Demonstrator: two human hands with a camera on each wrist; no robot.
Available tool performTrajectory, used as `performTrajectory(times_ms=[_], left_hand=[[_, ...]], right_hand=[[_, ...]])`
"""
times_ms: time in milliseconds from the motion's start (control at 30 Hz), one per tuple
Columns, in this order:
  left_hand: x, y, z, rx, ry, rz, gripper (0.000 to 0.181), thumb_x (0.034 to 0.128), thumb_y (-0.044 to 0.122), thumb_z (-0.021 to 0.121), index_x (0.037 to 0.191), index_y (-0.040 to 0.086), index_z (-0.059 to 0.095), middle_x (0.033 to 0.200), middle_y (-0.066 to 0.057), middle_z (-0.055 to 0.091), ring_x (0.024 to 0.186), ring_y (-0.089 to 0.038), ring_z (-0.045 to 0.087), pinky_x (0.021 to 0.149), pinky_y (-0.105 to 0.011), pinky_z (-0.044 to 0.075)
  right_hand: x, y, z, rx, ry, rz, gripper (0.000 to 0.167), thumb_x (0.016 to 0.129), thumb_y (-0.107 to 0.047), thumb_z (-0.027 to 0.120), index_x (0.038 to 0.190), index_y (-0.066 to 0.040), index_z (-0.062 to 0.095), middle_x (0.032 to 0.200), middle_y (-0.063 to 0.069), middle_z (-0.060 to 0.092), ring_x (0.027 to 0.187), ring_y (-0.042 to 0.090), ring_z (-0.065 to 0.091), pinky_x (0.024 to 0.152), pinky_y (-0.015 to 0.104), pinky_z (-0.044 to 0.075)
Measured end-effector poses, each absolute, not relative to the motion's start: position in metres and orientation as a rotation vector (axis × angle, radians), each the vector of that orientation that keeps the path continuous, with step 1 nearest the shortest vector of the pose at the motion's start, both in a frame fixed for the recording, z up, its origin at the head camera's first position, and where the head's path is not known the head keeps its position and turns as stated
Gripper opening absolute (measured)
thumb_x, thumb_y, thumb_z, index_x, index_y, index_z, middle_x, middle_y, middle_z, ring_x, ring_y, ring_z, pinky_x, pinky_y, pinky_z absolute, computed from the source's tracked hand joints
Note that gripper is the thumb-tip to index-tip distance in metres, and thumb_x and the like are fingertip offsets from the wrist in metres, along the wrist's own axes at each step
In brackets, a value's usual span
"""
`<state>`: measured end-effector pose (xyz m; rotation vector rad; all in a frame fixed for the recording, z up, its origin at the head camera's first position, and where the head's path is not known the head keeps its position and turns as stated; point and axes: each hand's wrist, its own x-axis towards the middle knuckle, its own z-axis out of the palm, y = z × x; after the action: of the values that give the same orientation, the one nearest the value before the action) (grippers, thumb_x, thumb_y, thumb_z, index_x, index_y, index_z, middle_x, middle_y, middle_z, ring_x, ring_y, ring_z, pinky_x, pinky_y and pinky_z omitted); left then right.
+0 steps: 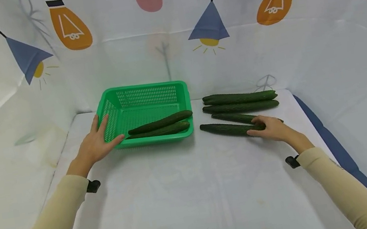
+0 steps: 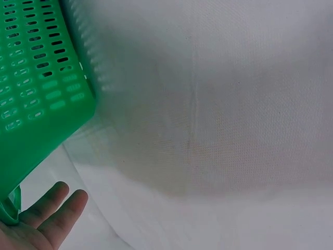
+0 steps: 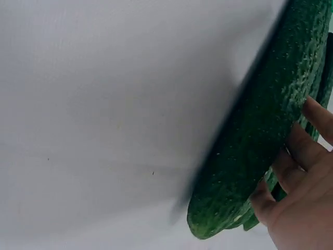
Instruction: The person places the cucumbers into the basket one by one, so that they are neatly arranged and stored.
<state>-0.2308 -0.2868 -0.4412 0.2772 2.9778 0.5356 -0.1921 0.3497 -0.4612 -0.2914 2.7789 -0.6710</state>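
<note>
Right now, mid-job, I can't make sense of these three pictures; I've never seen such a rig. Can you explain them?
No machine here: a person works bare-handed. The widest picture is shot from the head, looking forward and down; the other two, from each wrist. On the white table stands a green basket with two cucumbers in it; more lie to its right. The left hand rests at the basket's left end; the right hand grips the nearest loose cucumber near its right end.
</note>
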Motion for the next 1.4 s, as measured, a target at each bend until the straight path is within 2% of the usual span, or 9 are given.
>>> performTrajectory(times_ms=[200, 500, 733, 933, 1233, 1400], left_hand=[[-0.230, -0.287, -0.443, 0.282, 2.982, 0.531, 0.102, 0.0953, 0.074, 0.047, 0.167, 0.023, -0.004, 0.171, -0.020, -0.015, 0.111, -0.062, 0.058, 0.078, -0.064, 0.050], [-0.230, -0.287, -0.441, 0.281, 2.979, 0.526, 0.102, 0.0954, 0.074, 0.047, 0.167, 0.022, -0.005, 0.171, -0.022, -0.014, 0.113, -0.063, 0.057, 0.080, -0.065, 0.049], [-0.229, -0.287, -0.441, 0.277, 2.980, 0.532, 0.102, 0.0957, 0.073, 0.047, 0.167, 0.023, -0.006, 0.171, -0.021, -0.014, 0.114, -0.063, 0.057, 0.079, -0.065, 0.049], [-0.229, -0.287, -0.441, 0.292, 2.987, 0.536, 0.102, 0.0957, 0.073, 0.048, 0.168, 0.021, -0.003, 0.171, -0.022, -0.013, 0.109, -0.061, 0.060, 0.077, -0.062, 0.050], [-0.231, -0.287, -0.441, 0.274, 2.981, 0.539, 0.103, 0.0951, 0.074, 0.048, 0.167, 0.023, -0.005, 0.172, -0.021, -0.013, 0.111, -0.063, 0.058, 0.080, -0.066, 0.049], [-0.231, -0.288, -0.443, 0.286, 2.990, 0.538, 0.103, 0.0952, 0.074, 0.048, 0.167, 0.022, -0.003, 0.172, -0.021, -0.012, 0.106, -0.060, 0.061, 0.076, -0.062, 0.050]], right_hand=[[-0.192, 0.357, -0.465, -0.303, 2.775, -0.579, 0.085, 0.092, -0.058, 0.070, 0.148, 0.002, 0.049, 0.148, 0.030, 0.052, 0.134, 0.050, 0.049, 0.105, 0.068, 0.041], [-0.190, 0.382, -0.485, -0.229, 2.809, -0.723, 0.070, 0.090, -0.044, 0.079, 0.141, 0.000, 0.058, 0.145, 0.029, 0.054, 0.135, 0.050, 0.048, 0.107, 0.066, 0.040], [-0.188, 0.379, -0.485, -0.225, 2.789, -0.785, 0.068, 0.090, -0.045, 0.078, 0.142, -0.006, 0.059, 0.147, 0.028, 0.052, 0.134, 0.051, 0.047, 0.104, 0.068, 0.041], [-0.186, 0.377, -0.484, -0.175, 2.763, -0.838, 0.064, 0.093, -0.045, 0.076, 0.143, -0.008, 0.059, 0.153, 0.029, 0.046, 0.141, 0.055, 0.040, 0.106, 0.070, 0.038], [-0.192, 0.371, -0.485, -0.219, 2.762, -0.931, 0.061, 0.094, -0.042, 0.075, 0.142, -0.007, 0.061, 0.150, 0.028, 0.052, 0.141, 0.051, 0.043, 0.108, 0.068, 0.038], [-0.196, 0.363, -0.483, -0.231, 2.785, -0.902, 0.061, 0.095, -0.044, 0.074, 0.142, -0.008, 0.061, 0.151, 0.027, 0.051, 0.142, 0.052, 0.040, 0.109, 0.071, 0.035]])
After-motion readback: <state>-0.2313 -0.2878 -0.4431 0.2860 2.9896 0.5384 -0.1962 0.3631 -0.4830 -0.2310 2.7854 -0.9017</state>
